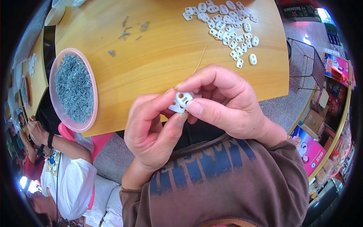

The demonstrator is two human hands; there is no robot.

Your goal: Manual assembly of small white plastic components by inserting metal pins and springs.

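Both hands meet in front of my chest, over the table's near edge. Between their fingertips is a small white plastic cord lock (184,99) with round holes and a dark slot. My left hand (151,128) pinches it from the left between thumb and fingers. From the right, my right hand (230,102) grips it, the thumb tip pressing its face. Fingers cover parts of the piece, so I cannot tell whether a spring is inside. Many similar white plastic pieces (228,28) lie loose at the table's far right. A pink bowl (94,89) full of small metal springs (73,89) stands left.
Several loose springs (124,34) lie on the wooden table (159,49), with a thin stick (199,59) beyond my hands. A person in a white shirt (72,178) sits at left. At right are a black wire rack (306,60) and shelves with boxes (315,117).
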